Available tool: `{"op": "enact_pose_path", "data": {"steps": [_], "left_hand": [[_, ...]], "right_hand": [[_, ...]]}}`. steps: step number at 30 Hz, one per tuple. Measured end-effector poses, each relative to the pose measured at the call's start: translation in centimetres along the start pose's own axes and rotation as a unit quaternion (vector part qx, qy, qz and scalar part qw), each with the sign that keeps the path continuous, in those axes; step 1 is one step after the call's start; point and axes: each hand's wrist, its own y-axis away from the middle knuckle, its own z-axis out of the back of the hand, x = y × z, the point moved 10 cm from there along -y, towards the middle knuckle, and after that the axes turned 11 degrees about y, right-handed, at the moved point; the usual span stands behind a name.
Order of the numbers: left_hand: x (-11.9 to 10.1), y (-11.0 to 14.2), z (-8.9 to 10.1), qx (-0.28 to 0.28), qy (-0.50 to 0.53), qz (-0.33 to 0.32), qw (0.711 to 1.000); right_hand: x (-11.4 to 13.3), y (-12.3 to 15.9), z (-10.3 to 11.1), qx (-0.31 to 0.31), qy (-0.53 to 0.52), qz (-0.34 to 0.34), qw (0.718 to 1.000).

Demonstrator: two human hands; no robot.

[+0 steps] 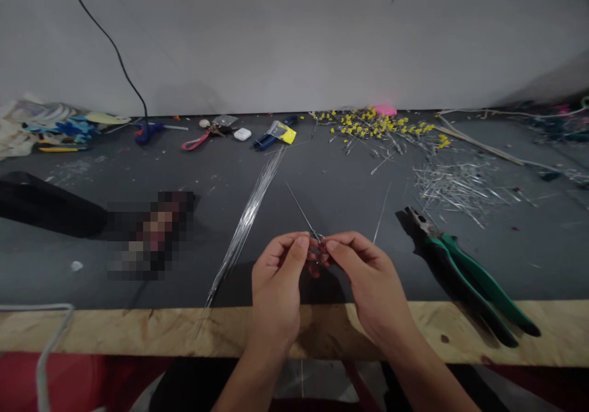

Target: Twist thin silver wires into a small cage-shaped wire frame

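Observation:
Between my two hands is a thin metal wire [301, 209], its straight end pointing up and to the left. Its near end looks bent or looped where the fingertips meet, though the fingers partly cover it. My left hand [280, 271] pinches the wire between thumb and forefinger. From the other side my right hand [368, 268] pinches the same looped end. To the left lies a bundle of long straight wires [251, 209]. Pliers with green and black handles [464, 271] rest on the table to the right.
Behind the pliers is a pile of short wire pieces [460, 185]. Yellow-tipped wires [377, 123] lie scattered at the back. A glue gun [147, 131], a white case [242, 134] and a black object [46, 206] occupy the left side. The wooden table edge [138, 332] runs in front.

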Motion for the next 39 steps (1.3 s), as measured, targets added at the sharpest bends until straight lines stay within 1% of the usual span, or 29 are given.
{"op": "enact_pose_path", "data": {"steps": [8, 16, 22, 28, 39], "left_hand": [[-0.18, 0.09, 0.04, -0.016, -0.005, -0.008, 1.0], [-0.11, 0.16, 0.09, -0.022, -0.007, 0.0, 1.0], [-0.16, 0.09, 0.25, -0.031, 0.001, -0.002, 1.0], [-0.19, 0.14, 0.33, -0.027, 0.001, -0.003, 1.0], [-0.11, 0.07, -0.01, -0.018, 0.008, 0.004, 1.0]], "right_hand": [[0.31, 0.12, 0.34, -0.024, 0.011, 0.01, 1.0], [0.01, 0.08, 0.37, -0.027, 0.014, 0.005, 1.0], [0.55, 0.28, 0.15, -0.027, 0.019, 0.019, 0.999], [0.68, 0.4, 0.1, -0.031, 0.031, 0.018, 0.999], [0.02, 0.15, 0.39, -0.035, 0.025, 0.005, 0.999]]}}
